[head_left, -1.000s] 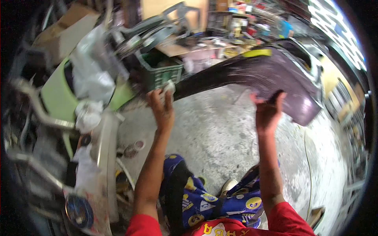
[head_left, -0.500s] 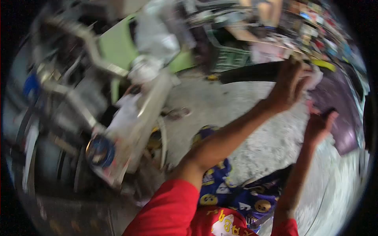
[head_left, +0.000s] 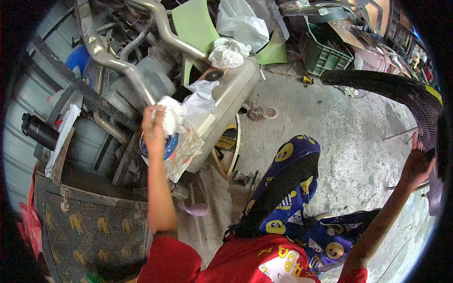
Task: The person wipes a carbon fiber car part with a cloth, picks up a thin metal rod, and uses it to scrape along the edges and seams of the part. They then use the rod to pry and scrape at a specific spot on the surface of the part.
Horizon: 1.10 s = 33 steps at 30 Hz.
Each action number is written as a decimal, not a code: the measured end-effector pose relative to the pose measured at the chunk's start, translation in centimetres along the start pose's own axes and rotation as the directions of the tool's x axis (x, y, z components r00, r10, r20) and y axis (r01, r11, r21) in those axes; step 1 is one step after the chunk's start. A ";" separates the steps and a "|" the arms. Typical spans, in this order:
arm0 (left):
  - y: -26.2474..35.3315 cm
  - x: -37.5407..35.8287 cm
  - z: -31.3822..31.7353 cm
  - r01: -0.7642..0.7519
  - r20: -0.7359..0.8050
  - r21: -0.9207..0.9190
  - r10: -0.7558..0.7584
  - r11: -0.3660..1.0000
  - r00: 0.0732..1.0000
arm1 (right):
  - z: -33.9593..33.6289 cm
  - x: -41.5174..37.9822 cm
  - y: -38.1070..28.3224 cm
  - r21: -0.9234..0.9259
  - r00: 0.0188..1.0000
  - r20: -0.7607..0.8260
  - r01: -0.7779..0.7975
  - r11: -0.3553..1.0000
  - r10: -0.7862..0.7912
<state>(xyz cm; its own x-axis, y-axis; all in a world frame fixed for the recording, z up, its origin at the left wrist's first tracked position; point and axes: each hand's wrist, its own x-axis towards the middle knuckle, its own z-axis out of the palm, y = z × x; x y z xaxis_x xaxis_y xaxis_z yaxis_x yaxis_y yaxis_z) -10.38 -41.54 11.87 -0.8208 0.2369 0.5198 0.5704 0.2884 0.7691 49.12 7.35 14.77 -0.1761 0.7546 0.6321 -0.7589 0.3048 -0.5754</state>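
My left hand (head_left: 153,129) is closed on a crumpled white cloth (head_left: 171,115), just above a round blue container (head_left: 171,145) that it partly hides. Under the container lies a sheet of patterned paper (head_left: 191,147), on a long silvery metal box (head_left: 231,101). At the far right, my right hand (head_left: 417,166) grips the inner edge of a long curved panel (head_left: 384,85), black and glossy with a yellow patch near its bend. Some of that hand's fingers are hidden at the edge. Thin metal bars (head_left: 401,135) show beside the panel.
Bent metal pipes (head_left: 113,63) and a green panel (head_left: 196,21) crowd the upper left. A green crate (head_left: 330,52) stands at the back. A tape roll (head_left: 270,112) lies on the concrete floor, and a dark patterned box (head_left: 94,226) sits at lower left.
My left hand has swung from the curved panel at the right over to the blue container at the left, carrying the white cloth. My right hand stays by the panel. The view has turned left.
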 end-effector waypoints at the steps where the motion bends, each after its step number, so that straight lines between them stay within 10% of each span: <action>1: -1.4 1.7 -1.7 -0.031 -0.001 0.089 0.031 0.996 1.000 | -0.2 0.0 0.2 0.001 1.000 0.003 -0.003 1.000 0.003; 6: -10.6 6.4 -5.7 -0.151 0.039 0.416 0.148 0.897 0.988 | 3.3 -0.4 0.2 0.012 0.977 -0.213 0.023 1.000 -0.020; 7: -12.6 6.9 -6.1 -0.136 0.022 0.467 0.142 0.874 0.990 | -1.3 0.8 -0.2 0.209 0.973 0.227 -0.085 0.974 0.037; 11: -22.1 8.5 -7.6 -0.147 0.149 0.577 0.074 0.803 0.986 | 0.6 0.8 -0.5 0.256 0.977 0.210 -0.094 0.962 0.039; 14: -10.5 3.1 -3.9 -0.090 -0.048 0.861 0.255 0.501 0.966 | 1.1 0.8 -1.0 0.202 0.995 0.061 -0.088 0.975 0.077; 17: -8.0 -0.9 -0.5 -0.427 0.112 0.407 0.420 0.807 0.901 | 0.8 1.1 -1.1 0.185 0.996 0.074 -0.060 0.981 0.047; 19: -9.0 -7.6 5.3 -0.178 0.281 0.109 0.142 0.978 0.949 | 0.8 1.4 -1.1 0.038 0.994 -0.113 0.018 0.999 -0.013; 21: -11.7 -14.9 11.9 0.228 0.614 -0.048 -0.152 0.972 0.775 | 0.2 1.5 -1.0 -0.005 0.987 -0.162 0.020 1.000 -0.021; 25: -16.1 -26.9 22.4 -0.062 0.900 0.268 -0.227 0.961 0.372 | 2.5 1.0 -1.0 -0.022 0.973 -0.229 0.016 1.000 -0.020; 28: -21.6 -33.6 27.8 -0.272 0.870 0.448 -0.346 0.852 0.352 | 2.0 0.9 -1.4 -0.001 0.990 -0.133 -0.042 0.999 0.041; 32: -24.7 -37.3 30.2 -0.187 0.785 0.573 -0.470 0.798 0.404 | 1.6 0.0 -1.0 0.150 0.991 0.077 -0.124 0.981 0.114; 33: -24.7 -38.0 30.7 -0.165 0.741 0.602 -0.470 0.781 0.479 | 4.5 -0.6 0.4 -0.030 0.992 -0.123 -0.016 0.999 0.012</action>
<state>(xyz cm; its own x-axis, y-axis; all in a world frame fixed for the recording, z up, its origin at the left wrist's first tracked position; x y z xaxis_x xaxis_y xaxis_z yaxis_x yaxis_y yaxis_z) 7.74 -29.23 -38.29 -0.6374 0.6658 -0.3879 0.6004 0.7447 0.2916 46.08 4.37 16.45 -0.1066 0.8239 0.5566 -0.7369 0.3103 -0.6006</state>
